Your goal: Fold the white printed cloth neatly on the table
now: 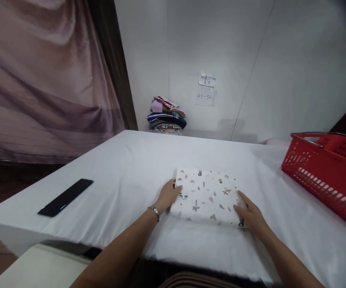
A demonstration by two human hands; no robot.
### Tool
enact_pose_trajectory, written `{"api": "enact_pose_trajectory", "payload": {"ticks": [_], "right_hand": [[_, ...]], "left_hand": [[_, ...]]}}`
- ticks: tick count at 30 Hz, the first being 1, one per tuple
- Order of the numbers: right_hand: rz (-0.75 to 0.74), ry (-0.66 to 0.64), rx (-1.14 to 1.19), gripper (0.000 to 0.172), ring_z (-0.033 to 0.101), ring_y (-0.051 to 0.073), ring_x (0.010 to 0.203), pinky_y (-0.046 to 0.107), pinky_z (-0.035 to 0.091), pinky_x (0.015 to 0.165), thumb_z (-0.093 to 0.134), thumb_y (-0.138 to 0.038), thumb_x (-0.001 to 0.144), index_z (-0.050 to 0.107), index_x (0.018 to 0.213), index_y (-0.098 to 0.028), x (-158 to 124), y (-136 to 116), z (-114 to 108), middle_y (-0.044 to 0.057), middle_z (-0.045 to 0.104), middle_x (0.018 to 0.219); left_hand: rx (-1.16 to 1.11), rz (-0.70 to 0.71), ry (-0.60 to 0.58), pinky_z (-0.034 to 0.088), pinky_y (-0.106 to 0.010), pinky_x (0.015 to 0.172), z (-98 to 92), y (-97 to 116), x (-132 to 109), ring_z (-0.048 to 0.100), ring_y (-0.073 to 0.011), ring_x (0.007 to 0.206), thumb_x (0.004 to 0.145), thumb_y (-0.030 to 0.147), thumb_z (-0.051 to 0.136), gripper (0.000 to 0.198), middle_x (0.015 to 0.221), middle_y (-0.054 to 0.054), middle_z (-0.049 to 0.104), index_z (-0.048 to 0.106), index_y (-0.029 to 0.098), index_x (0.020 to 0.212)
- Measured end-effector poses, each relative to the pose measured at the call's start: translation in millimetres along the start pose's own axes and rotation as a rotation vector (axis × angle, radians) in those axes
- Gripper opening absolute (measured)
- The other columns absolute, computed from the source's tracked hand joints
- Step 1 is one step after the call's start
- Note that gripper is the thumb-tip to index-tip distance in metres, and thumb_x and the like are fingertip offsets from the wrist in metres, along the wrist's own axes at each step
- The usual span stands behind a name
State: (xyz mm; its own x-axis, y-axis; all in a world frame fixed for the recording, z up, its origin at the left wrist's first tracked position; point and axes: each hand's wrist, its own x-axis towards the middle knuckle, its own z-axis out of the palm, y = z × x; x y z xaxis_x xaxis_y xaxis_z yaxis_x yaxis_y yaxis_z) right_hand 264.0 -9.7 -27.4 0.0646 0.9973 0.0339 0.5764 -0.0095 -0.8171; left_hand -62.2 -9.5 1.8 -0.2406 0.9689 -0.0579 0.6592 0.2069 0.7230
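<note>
Presumably for squareness, the left hand [168, 195] pinches, and the spread right hand [251, 214] steadies, the folded printed cloth [204, 196] at lower centre.

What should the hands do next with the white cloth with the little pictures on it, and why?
Maybe lift it a tiny bit, evenly: the left hand and right hand are already at opposite side edges of the patterned cloth, which lies flat on the white-covered table.

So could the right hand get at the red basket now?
Probably yes: the right hand touches the patterned cloth, and only white tablecloth shows between that hand and the red basket.
</note>
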Motion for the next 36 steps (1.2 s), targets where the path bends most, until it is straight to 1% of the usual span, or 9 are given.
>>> {"api": "enact_pose_trajectory", "payload": {"ticks": [5,8,10,14,19,23,27,31,36], "right_hand": [[0.016,0.021,0.114,0.065,0.053,0.025,0.108,0.035,0.043,0.091,0.06,-0.037,0.064,0.048,0.125,-0.016,23.0,10.1,-21.4,0.007,0.056,0.122],[-0.011,0.002,-0.057,0.059,0.053,0.026,0.108,0.037,0.042,0.092,0.055,-0.038,0.067,0.051,0.122,-0.015,33.8,18.6,-32.9,0.009,0.057,0.12],[-0.126,0.021,-0.233,0.053,0.05,0.026,0.113,0.04,0.038,0.098,0.05,-0.038,0.071,0.054,0.119,-0.015,33.2,18.0,-33.2,0.01,0.055,0.122],[-0.471,0.077,-0.396,0.046,0.04,0.024,0.121,0.041,0.029,0.104,0.043,-0.038,0.079,0.053,0.119,-0.018,12.2,-8.6,-12.4,0.009,0.048,0.129],[-0.687,-0.229,-0.395,0.047,0.032,0.024,0.127,0.046,0.027,0.105,0.042,-0.04,0.086,0.042,0.13,-0.025,-22.7,-53.2,28.4,0.004,0.043,0.135],[-0.737,-0.363,-0.416,0.048,0.032,0.025,0.127,0.048,0.025,0.105,0.04,-0.041,0.088,0.037,0.133,-0.027,-29.9,-63.8,46.3,0.004,0.041,0.136],[-0.752,-0.362,-0.454,0.046,0.035,0.025,0.126,0.048,0.026,0.104,0.038,-0.041,0.088,0.041,0.131,-0.024,-27.4,-61.3,53.4,0.006,0.043,0.135],[-0.775,-0.348,-0.513,0.043,0.035,0.025,0.126,0.047,0.027,0.103,0.036,-0.039,0.089,0.046,0.127,-0.024,-28.3,-58.2,59.2,0.007,0.042,0.135],[-0.739,-0.355,-0.535,0.042,0.033,0.024,0.126,0.046,0.026,0.103,0.035,-0.038,0.089,0.046,0.127,-0.024,-32.8,-60.4,57.9,0.006,0.041,0.136]], "left_hand": [[-0.086,0.021,-0.042,0.043,-0.024,0.066,13.0,2.1,-12.8,0.059,-0.0175,0.08,0.076,0.036,0.055,0.027,0.094,-0.005,0.065,0.056,0.019,0.096],[-0.1,0.032,-0.086,0.043,-0.025,0.066,13.7,0.5,-14.5,0.059,-0.0179,0.078,0.076,0.045,0.053,0.032,0.091,-0.004,0.065,0.057,0.019,0.094],[-0.071,0.014,-0.047,0.043,-0.026,0.07,9.4,-1.4,-7.6,0.058,-0.0184,0.082,0.076,0.048,0.053,0.034,0.093,-0.005,0.065,0.057,0.019,0.092],[-0.073,0.036,0.096,0.042,-0.025,0.077,-0.7,-0.5,17.8,0.056,-0.0169,0.089,0.076,0.045,0.055,0.041,0.111,-0.007,0.057,0.053,0.018,0.106],[-0.049,0.138,0.096,0.042,-0.023,0.078,1.4,5.9,40.2,0.055,-0.0148,0.09,0.076,0.036,0.057,0.036,0.114,-0.007,0.052,0.055,0.018,0.107],[0.014,0.14,0.097,0.042,-0.024,0.075,5.3,4.7,49.6,0.055,-0.0152,0.084,0.072,0.035,0.059,0.025,0.102,-0.005,0.055,0.058,0.019,0.091],[0.029,0.16,0.085,0.041,-0.025,0.072,2.0,6.7,61.1,0.054,-0.0156,0.08,0.068,0.033,0.063,0.017,0.092,-0.004,0.057,0.057,0.018,0.075],[0.011,0.172,0.091,0.039,-0.023,0.072,0.5,9.8,71.9,0.054,-0.0145,0.081,0.071,0.029,0.058,0.012,0.09,-0.002,0.059,0.055,0.019,0.076],[-0.003,0.097,0.1,0.037,-0.025,0.061,7.6,1.1,74.5,0.052,-0.0152,0.068,0.071,0.026,0.055,0.007,0.071,-0.001,0.059,0.052,0.019,0.07]]}}
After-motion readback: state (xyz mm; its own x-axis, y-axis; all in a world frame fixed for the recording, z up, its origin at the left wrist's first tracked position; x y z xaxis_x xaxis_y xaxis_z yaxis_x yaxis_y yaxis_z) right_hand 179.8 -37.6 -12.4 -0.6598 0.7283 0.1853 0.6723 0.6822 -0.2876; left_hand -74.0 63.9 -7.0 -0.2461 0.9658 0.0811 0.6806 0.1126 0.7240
